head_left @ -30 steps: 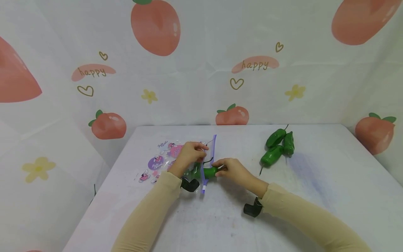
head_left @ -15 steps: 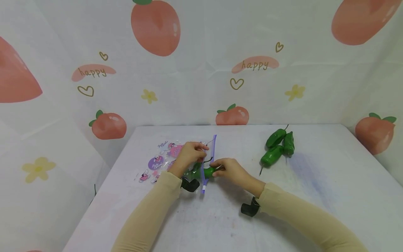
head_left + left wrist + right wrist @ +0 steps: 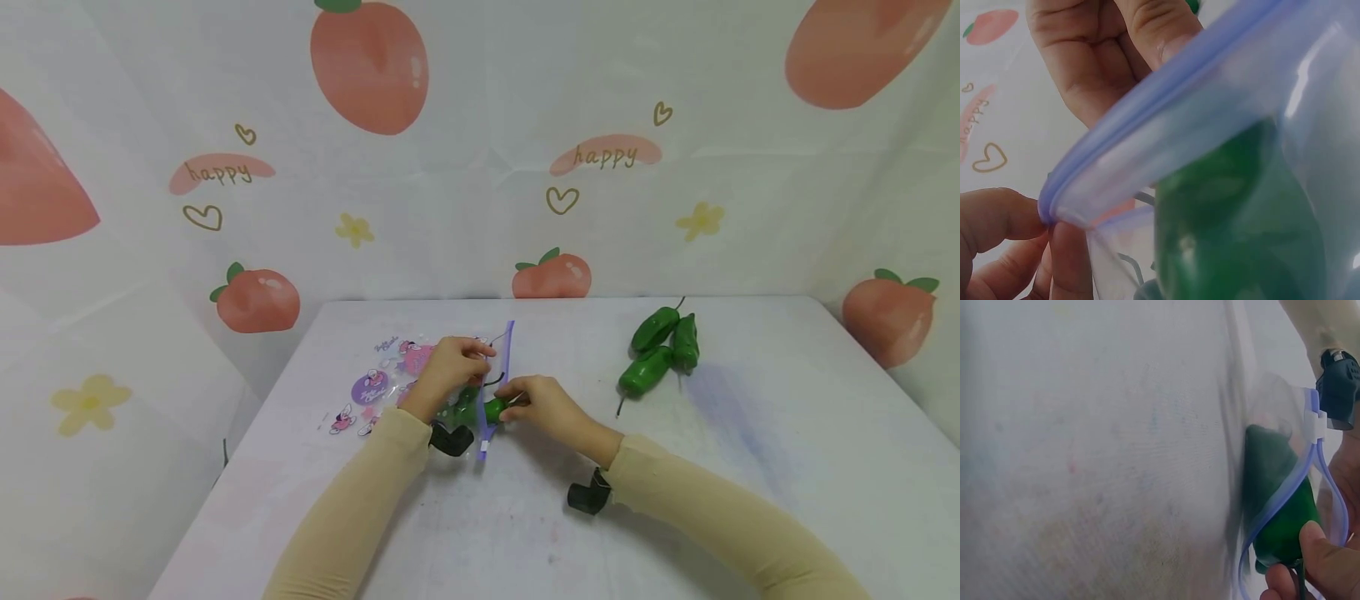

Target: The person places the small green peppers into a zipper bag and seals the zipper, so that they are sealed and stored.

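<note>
Pepper, one: deep green, glossy, smooth-skinned, plump and blunt-ended, with thin dark stem; lodged partly inside the mouth of the zip bag, left of the worktop's middle, stem end pointing towards the right edge. Right hand: thumb and fingers gripping this pepper at the stem end. Zip bag, one: clear, thin, shiny plastic film, printed with pink and purple cartoon figures and a round purple patch; lying flat towards the left edge, raised at the mouth. Closure strip: purple-blue, ribbed, parted into a curved opening; white slider, boxy, at the near end. Left hand: thumb and finger pinching the strip at the far side of the mouth. Second pepper: inside the bag, green dulled by the film, curved dark stem showing at the mouth. Loose peppers, three: bright green, shiny, tapering, lightly creased; clustered and touching near the far edge, towards the far right corner. Worktop: white, matte, cloth-like, faintly speckled, with bluish smudge towards the right edge. Sleeves: beige, close-fitting, plain fabric.
</note>
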Motion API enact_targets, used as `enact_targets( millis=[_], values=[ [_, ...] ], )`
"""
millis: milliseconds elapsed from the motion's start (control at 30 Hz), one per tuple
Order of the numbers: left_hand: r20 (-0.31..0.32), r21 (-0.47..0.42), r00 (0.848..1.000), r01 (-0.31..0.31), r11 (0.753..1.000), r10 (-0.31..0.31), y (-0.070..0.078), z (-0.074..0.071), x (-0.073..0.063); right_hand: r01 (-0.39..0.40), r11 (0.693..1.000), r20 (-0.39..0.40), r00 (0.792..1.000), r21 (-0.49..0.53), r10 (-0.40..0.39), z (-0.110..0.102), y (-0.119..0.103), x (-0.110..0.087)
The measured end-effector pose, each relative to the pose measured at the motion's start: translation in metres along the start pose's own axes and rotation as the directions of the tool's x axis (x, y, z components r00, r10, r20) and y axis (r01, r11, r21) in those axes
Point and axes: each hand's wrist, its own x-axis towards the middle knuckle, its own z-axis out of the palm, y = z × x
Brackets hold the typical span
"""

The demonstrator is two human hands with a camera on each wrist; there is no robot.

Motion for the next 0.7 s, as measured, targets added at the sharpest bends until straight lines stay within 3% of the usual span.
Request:
enact_targets(
  millis=[700],
  values=[
    [-0.001,0.002,1.0,0.0,1.0,0.0,-0.001,0.001,0.0,-0.02,0.999,-0.037,0.999,-0.03,0.019,0.002,0.011,0.005]
  ],
)
